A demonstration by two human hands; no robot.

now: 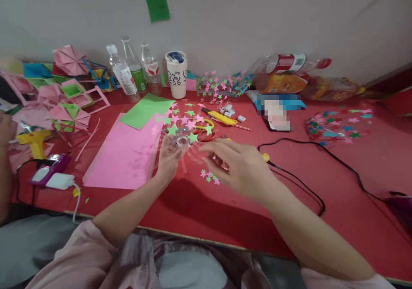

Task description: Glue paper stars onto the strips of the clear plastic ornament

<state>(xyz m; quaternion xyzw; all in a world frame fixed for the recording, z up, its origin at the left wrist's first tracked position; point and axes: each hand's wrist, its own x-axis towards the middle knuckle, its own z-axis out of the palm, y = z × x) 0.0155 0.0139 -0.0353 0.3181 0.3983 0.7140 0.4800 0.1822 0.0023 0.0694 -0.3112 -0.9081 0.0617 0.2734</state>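
My left hand [169, 160] is closed around the clear bottle base [183, 141], which is cut into thin strips that spread outward. Pink and green paper stars [172, 129] sit along the strips. Just right of the base hovers my right hand [238, 166], its fingers bent and thumb and fingertips apart. Nothing clearly shows in its grasp. Below its fingertips several small loose stars [210, 177] lie on the red table [199, 211]. Behind the base are yellow-handled scissors [207, 123], partly hidden, and a yellow utility knife [220, 117].
Pink paper [125, 160] and a green sheet [148, 111] lie left. A yellow glue gun [34, 141] and purple power strip [48, 171] are near another person's arm [4, 164]. Bottles [124, 76] and a cup [177, 76] stand behind. A black cord [337, 160] crosses the right side.
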